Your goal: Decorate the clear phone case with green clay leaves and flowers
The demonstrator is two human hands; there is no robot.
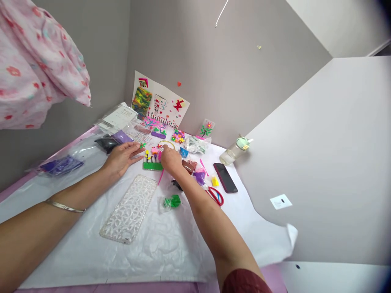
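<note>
lying between the hands: a small decorated panel [149, 160] is set on the white sheet [186, 244], its right side partly covered by a hand.
done on the panel: a green strip [152, 166] is laid along the near edge, dark stems are stood above it, and yellow and pink blooms are placed higher up; it is judged to be well filled.
left on the panel: what remains cannot be told, since part of it is hidden.
left hand [126, 156]: the fingers are stretched out and kept close together; a small green piece [142, 145] is seen at the tips, but whether it is pinched or only touched cannot be told.
right hand [171, 158]: the fingers are curled narrowly over the panel; the tips are hidden, so anything gripped cannot be made out.
wrapped lumps: green [172, 201] and purple [200, 177] ones are placed near the right forearm.
patterned clear case [130, 209]: it is laid flat, nearer than the panel.
red-handled scissors [220, 197]: they are partly covered by the right forearm.
phone [225, 178]: it is placed beyond the scissors, to the right.
</note>
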